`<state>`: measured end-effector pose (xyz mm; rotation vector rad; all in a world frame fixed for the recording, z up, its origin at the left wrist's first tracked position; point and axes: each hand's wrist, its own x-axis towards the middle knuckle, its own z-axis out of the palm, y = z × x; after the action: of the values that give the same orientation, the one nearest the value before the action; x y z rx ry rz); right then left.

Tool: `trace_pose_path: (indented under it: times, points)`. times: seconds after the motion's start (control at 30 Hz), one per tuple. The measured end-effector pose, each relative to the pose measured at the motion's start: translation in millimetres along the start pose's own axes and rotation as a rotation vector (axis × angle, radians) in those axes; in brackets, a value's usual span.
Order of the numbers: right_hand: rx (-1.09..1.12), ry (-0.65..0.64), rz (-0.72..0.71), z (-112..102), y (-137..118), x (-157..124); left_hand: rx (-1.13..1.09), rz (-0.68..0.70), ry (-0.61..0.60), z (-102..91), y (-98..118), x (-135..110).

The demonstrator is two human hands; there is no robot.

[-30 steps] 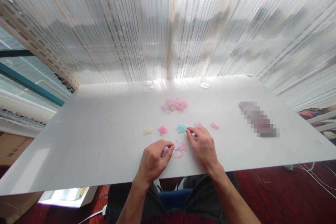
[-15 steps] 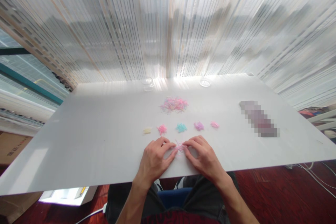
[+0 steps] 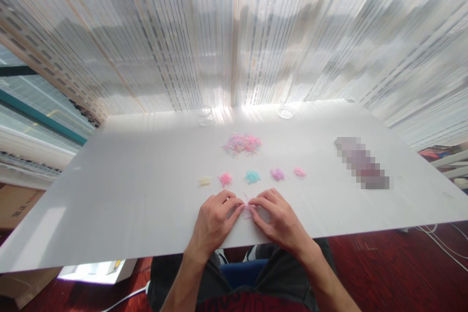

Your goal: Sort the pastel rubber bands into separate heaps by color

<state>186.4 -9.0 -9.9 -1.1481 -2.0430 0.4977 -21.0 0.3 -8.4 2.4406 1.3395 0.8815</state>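
Note:
My left hand [image 3: 214, 220] and my right hand [image 3: 278, 218] meet near the front edge of the white table [image 3: 127, 190]. Both sets of fingertips are pinched on a small clump of pink strands [image 3: 247, 208] lying between them. Just beyond the hands lies a row of small sorted tufts: yellow [image 3: 204, 181], pink [image 3: 225, 178], turquoise [image 3: 252, 176], purple [image 3: 277, 173] and another pink [image 3: 299, 171]. Further back sits a larger mixed pile of coloured strands [image 3: 242, 143].
Two small clear dishes [image 3: 205, 114] [image 3: 285, 112] stand at the table's far edge before a ribbed translucent wall. A blurred-out object [image 3: 361, 163] lies on the right. Cables [image 3: 438, 243] run over the red floor at right; a cardboard box [image 3: 14, 204] is at left.
My right hand drew back from the turquoise and purple tufts to the loose pink strands by my left hand. Both hands now close on them, gathering them into a tighter clump.

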Motion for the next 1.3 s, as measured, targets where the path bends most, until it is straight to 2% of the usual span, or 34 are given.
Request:
trace_pose_path:
  times: [0.4,0.7,1.3]
  points:
    - [-0.021,0.001,0.002,1.7,0.7,0.5,-0.121,0.005,0.005,-2.5,-0.6,-0.1]
    - [-0.013,0.045,-0.046,8.6,-3.3,7.4,-0.173,0.045,0.081,-1.4,-1.2,-1.8]
    - [0.020,0.156,-0.074,10.7,-0.8,3.8,-0.184,0.014,0.038,1.1,-3.8,-6.8]
